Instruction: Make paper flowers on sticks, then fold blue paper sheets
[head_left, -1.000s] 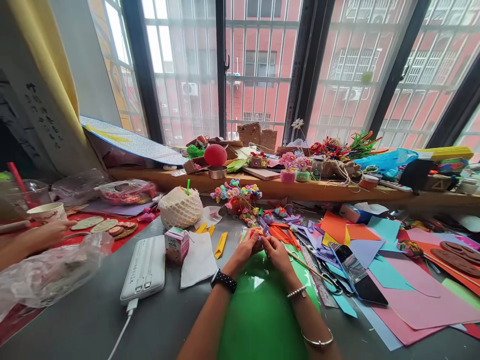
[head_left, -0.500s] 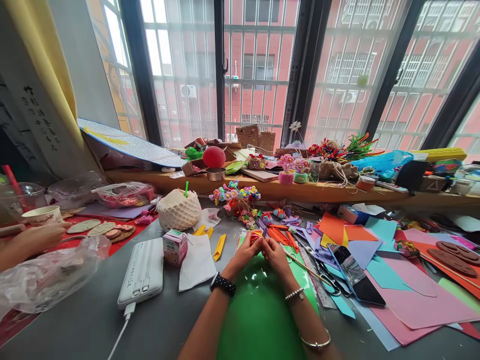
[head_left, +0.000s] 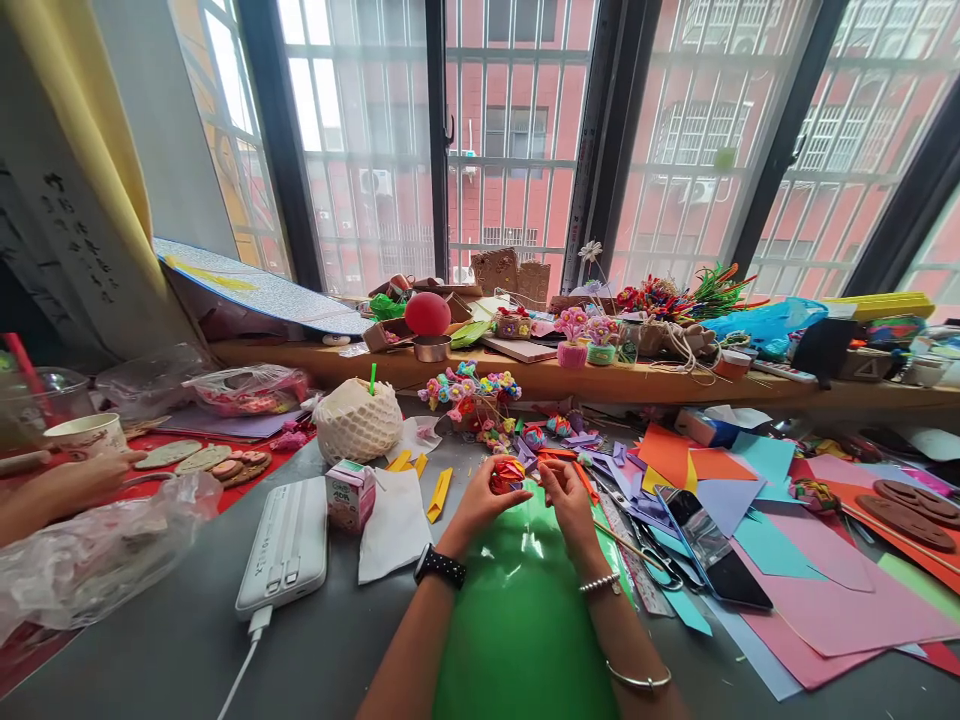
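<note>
My left hand (head_left: 481,500) is closed around a small ball of folded red, orange and yellow paper (head_left: 508,475). Just to its right, my right hand (head_left: 568,497) has its thumb and fingers pinched together; whatever is between them is too small to make out. A gap separates the two hands. Below my wrists bulges a glossy green, balloon-like thing (head_left: 525,620). Red-orange paper strips (head_left: 559,457) lie right behind my right hand. Beside that hand rest a thin wooden stick (head_left: 626,543) and scissors (head_left: 664,570).
Left of my hands are a white power bank (head_left: 285,545), a small pink carton (head_left: 350,495), a napkin (head_left: 394,525) and folded yellow strips (head_left: 439,494). A phone (head_left: 712,548) lies over coloured paper (head_left: 840,590) at right. Another person's hand (head_left: 82,480) is at far left.
My hands have moved apart from being together. The paper ball now shows in my left hand, and my right hand has shifted slightly to the right.
</note>
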